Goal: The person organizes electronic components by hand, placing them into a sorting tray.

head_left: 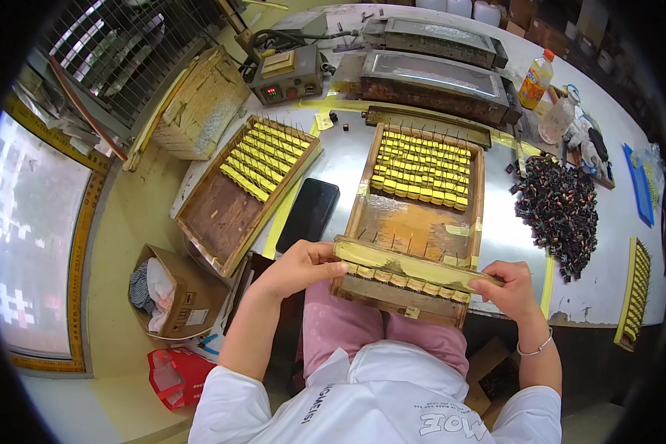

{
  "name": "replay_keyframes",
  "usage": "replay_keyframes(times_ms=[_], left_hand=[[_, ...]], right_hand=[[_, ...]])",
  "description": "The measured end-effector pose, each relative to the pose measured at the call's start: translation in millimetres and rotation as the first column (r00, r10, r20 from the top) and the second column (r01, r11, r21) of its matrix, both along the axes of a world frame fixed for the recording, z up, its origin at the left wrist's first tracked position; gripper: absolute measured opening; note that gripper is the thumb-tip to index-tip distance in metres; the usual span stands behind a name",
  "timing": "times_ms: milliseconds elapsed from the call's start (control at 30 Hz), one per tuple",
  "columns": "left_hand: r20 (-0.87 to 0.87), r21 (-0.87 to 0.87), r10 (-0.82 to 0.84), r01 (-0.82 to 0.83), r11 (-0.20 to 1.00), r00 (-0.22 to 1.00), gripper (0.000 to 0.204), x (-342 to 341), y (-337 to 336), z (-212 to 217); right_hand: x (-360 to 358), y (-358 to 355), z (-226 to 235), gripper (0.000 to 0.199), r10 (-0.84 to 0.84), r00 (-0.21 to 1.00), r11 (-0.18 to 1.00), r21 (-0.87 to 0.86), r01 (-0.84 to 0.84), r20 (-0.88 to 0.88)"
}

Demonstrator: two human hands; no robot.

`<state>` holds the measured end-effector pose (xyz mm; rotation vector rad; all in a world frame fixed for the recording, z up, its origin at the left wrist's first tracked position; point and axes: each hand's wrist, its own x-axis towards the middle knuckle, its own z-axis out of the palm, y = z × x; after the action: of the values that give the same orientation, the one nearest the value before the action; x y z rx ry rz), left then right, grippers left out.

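A long yellow strip (414,264) carrying a row of small yellow parts lies across the near end of a wooden tray (476,194). My left hand (300,264) grips the strip's left end. My right hand (505,288) grips its right end. Several rows of yellow parts (422,166) fill the far half of this tray. The tray's middle shows bare glossy wood with thin upright pins.
A second wooden tray (222,214) with yellow rows lies left, a black phone (308,214) between the trays. A heap of small dark parts (559,209) sits right. Metal machines (429,78) and a control box (287,74) stand behind. A cardboard box (177,292) is on the floor.
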<state>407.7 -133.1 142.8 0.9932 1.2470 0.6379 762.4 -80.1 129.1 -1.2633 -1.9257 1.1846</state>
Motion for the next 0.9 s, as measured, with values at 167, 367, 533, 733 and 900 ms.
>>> replay_keyframes(times_ms=[167, 367, 533, 733, 900], left_hand=[[0.075, 0.099, 0.061, -0.068, 0.993, 0.995, 0.037, 14.9, -0.5, 1.1], [0.046, -0.014, 0.125, -0.124, 0.992, 0.991, 0.044, 23.6, -0.4, -4.2], [0.092, -0.015, 0.136, -0.135, 0.991, 0.986, 0.045, 24.4, 0.4, -16.1], [0.281, -0.049, 0.233, -0.229, 0.972, 0.931, 0.048, 31.4, -1.5, -23.4], [0.280, -0.020, 0.284, -0.290, 0.957, 0.917, 0.049, 43.0, -2.1, -23.2]], right_hand=[[-5.3, -2.0, 4.8, 0.021, -0.024, 1.000, 1.000, 0.002, 0.024, -0.004], [-8.7, -0.2, -3.5, 0.021, -0.002, 1.000, 0.998, 0.061, 0.002, -0.003], [-5.7, 3.6, 5.9, 0.016, 0.083, 0.994, 0.993, 0.080, -0.089, 0.076], [-2.6, 6.5, 5.3, 0.016, 0.042, 0.999, 0.999, -0.008, -0.041, 0.020], [-0.9, 5.2, 9.0, 0.016, 0.013, 1.000, 1.000, -0.018, -0.012, 0.014]])
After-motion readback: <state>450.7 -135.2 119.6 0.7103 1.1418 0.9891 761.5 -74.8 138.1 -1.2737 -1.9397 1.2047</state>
